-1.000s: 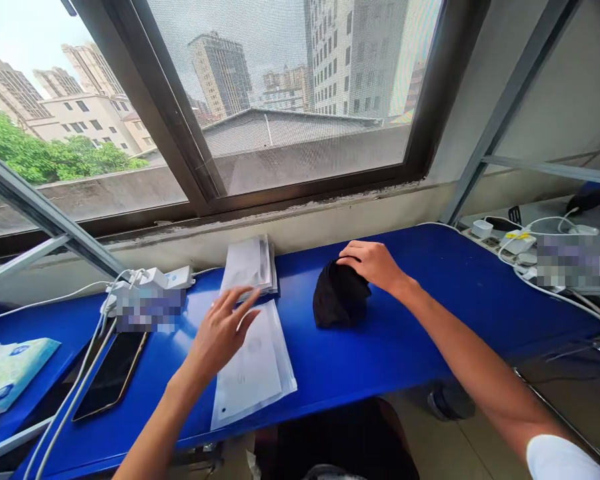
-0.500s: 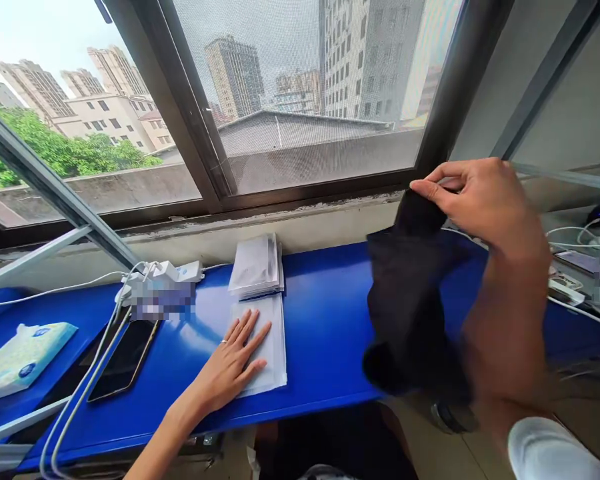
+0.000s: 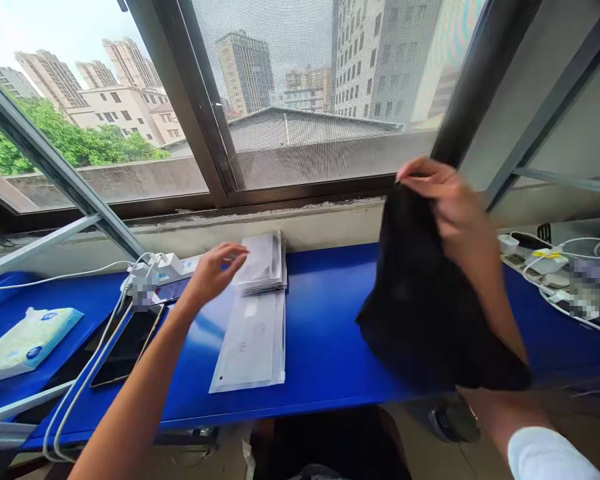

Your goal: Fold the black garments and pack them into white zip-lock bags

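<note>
My right hand point(image 3: 440, 193) pinches the top edge of a piece of black cloth point(image 3: 420, 287), which hangs down loosely above the blue table. The cloth's exact kind cannot be made out; it drapes over part of my right forearm. My left hand point(image 3: 217, 270) is raised at the left edge of a stack of frosted plastic bags point(image 3: 260, 260), thumb apart from the fingers and nothing in it. In front of that stack, toward me, lies a flat frosted zip bag point(image 3: 250, 340), its slider at the near right corner.
At the left are a tissue pack point(image 3: 30, 343), a dark phone point(image 3: 127, 350) and a white power strip point(image 3: 167, 267) with cables. More chargers and cables point(image 3: 550, 263) lie at the right on the blue table point(image 3: 325, 333). A window point(image 3: 310, 167) stands behind, with metal frame bars at both sides.
My left hand has lifted off the flat zip bag and moved up toward the stack. My right hand has shifted left with the black cloth, which now spreads wider.
</note>
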`<state>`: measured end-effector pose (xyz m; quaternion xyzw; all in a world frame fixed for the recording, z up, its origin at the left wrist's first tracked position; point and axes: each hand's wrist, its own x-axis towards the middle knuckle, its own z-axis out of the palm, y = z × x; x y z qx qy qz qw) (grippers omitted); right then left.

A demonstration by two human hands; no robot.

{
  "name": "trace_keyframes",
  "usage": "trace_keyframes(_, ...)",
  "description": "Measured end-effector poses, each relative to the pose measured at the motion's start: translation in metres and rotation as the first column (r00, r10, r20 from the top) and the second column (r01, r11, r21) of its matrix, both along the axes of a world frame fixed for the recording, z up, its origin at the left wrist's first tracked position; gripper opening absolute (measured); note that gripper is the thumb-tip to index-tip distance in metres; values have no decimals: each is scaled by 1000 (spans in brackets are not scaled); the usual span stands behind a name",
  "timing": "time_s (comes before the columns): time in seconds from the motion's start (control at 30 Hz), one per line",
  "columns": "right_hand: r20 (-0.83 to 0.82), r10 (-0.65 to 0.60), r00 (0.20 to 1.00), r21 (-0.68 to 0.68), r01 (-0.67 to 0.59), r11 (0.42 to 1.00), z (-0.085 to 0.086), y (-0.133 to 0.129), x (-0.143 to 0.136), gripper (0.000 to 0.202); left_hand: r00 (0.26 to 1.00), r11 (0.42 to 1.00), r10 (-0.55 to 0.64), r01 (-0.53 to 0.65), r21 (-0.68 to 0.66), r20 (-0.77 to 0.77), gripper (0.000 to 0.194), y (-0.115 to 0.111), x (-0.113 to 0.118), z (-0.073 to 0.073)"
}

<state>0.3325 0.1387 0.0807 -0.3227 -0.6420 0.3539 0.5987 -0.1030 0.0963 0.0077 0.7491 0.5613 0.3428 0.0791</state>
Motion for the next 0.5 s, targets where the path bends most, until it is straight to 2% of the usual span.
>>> trace_keyframes(0.07, 222, -85, 971, -20, 92, 996, -16, 29, -10, 18, 969, 964, 235, -222, -149, 78, 38, 39, -6, 8)
trace_keyframes(0.1, 328, -130, 936, -19, 144, 989, -23, 40, -14, 16, 948, 936, 306, -284, -206, 84, 39, 56, -9, 7)
trace_keyframes(0.17, 586, -236, 775, 10, 284, 959, -36, 55, -19, 24, 914, 881, 396, -352, -315, 84, 41, 82, -15, -2)
trace_keyframes(0.23, 788, -263, 556, 44, 376, 926, -44, 61, -20, 38, 902, 840, 424, -357, -408, 85, 45, 98, -18, -15)
trace_keyframes(0.27, 858, -241, 453, 48, 397, 917, -48, 62, -21, 41, 898, 822, 432, -351, -448, 89, 47, 103, -19, -21)
trace_keyframes(0.3, 903, -191, 384, 27, 394, 919, -52, 62, -23, 43, 895, 809, 436, -343, -477, 96, 48, 106, -20, -26)
trace_keyframes(0.4, 969, 33, 244, -115, 330, 937, -71, 63, -36, 52, 889, 797, 439, -319, -513, 129, 49, 109, -23, -33)
trace_keyframes(0.5, 966, 245, 89, -260, 293, 920, -92, 59, -56, 79, 881, 797, 444, -303, -522, 166, 51, 109, -27, -30)
